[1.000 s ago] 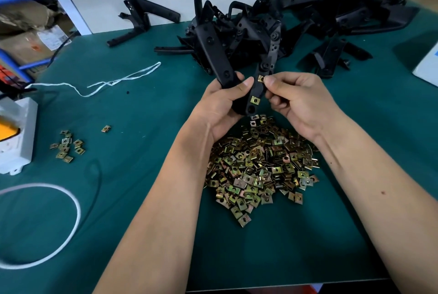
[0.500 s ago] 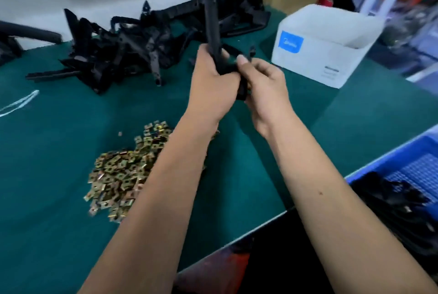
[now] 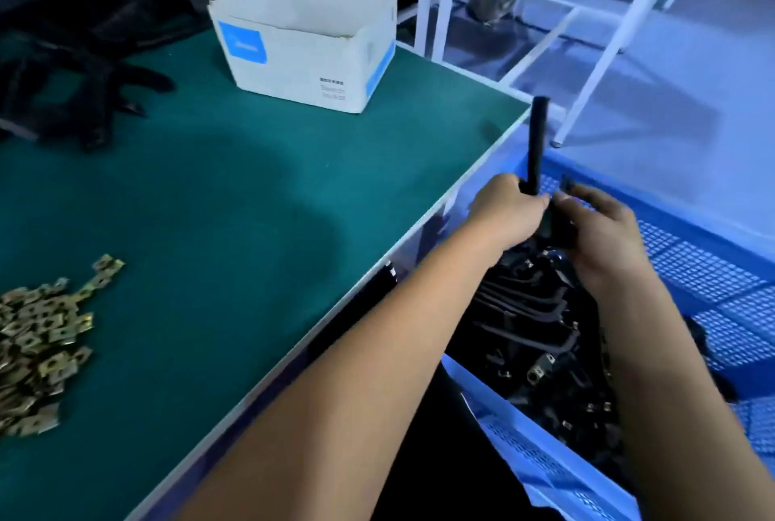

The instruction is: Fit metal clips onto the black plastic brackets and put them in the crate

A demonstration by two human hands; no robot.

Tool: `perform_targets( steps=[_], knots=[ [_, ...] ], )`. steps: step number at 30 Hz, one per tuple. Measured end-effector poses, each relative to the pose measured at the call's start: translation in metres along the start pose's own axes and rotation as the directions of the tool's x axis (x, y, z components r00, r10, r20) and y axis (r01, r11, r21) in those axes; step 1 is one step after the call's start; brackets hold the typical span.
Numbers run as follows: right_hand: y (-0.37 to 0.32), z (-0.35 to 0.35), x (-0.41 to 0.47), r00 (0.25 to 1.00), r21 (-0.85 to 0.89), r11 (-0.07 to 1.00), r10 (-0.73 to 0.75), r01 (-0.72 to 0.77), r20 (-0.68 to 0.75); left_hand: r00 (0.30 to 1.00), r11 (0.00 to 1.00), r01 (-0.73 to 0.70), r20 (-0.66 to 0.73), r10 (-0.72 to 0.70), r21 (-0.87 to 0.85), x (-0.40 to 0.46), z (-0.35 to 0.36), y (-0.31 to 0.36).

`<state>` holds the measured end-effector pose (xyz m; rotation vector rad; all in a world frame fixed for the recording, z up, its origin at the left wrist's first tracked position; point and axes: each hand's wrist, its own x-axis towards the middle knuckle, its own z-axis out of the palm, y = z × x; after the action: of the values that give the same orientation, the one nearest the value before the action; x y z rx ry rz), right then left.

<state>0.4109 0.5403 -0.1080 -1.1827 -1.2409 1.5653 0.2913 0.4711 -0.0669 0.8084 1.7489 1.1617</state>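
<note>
A: Largest item first?
B: Green surface (image 3: 235, 201); its right edge runs diagonally from the far right corner toward the near side.

A: Next?
B: Blue mesh crate (image 3: 713, 294), set just beyond that right edge and lower than the surface. It holds a heap of finished brackets (image 3: 541, 336), small metal fittings showing on several.

A: Stock still on the surface?
B: Pile of black brackets (image 3: 75, 29) at the far left corner, blurred. White cardboard box (image 3: 310, 38) with blue panels, open top, near the far right corner. Heap of brass-coloured clips (image 3: 37, 344) at the left edge, nearer side.

A: Item in work?
B: One black bracket (image 3: 538, 147), long arm upright, held over the crate above the heap.

A: State of the hands?
B: Left hand (image 3: 507, 214) curled around the bracket's lower part. Right hand (image 3: 595, 226) gripping the bracket's lower end, just beside the left; fingers blurred, the exact pinch not clear.

A: Clips on that bracket?
B: Cannot tell; the hands cover that end.
</note>
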Motion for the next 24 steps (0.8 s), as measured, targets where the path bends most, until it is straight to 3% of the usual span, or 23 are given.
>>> perform_targets(
  steps=[3, 5, 9, 13, 16, 20, 24],
  knots=[
    [0.047, -0.031, 0.027, 0.974, -0.18, 0.972, 0.116, -0.152, -0.193, 0.978, 0.972, 0.2, 0.089, -0.189, -0.125, 0.011, 0.017, -0.034],
    [0.077, -0.046, 0.037, 0.951, -0.366, 0.896, 0.156, -0.25, -0.268, 0.948, 0.949, 0.309, 0.102, -0.302, -0.061, 0.014, 0.021, -0.058],
    [0.112, -0.055, 0.04, 0.955, -0.721, 0.627, 0.164, -0.294, -0.247, 0.904, 0.904, 0.413, 0.073, -0.422, 0.111, 0.018, 0.018, -0.101],
    [0.11, -0.048, 0.047, 0.964, -0.753, 0.606, 0.103, -0.256, -0.246, 0.891, 0.885, 0.439, 0.052, -0.451, 0.157, 0.019, 0.012, -0.116],
    [0.099, -0.041, 0.05, 0.95, -0.777, 0.582, -0.024, -0.24, -0.312, 0.93, 0.913, 0.358, 0.009, -0.367, 0.194, 0.021, 0.014, -0.108],
    [0.073, -0.024, 0.045, 0.913, -0.698, 0.658, -0.038, -0.283, -0.406, 0.998, 0.959, 0.069, -0.004, -0.071, 0.273, 0.02, 0.015, -0.07],
    [0.032, 0.013, 0.034, 0.896, -0.676, 0.728, -0.217, -0.116, -0.388, 0.945, 0.934, -0.248, -0.149, 0.292, 0.258, 0.015, -0.001, -0.016]
  ],
)
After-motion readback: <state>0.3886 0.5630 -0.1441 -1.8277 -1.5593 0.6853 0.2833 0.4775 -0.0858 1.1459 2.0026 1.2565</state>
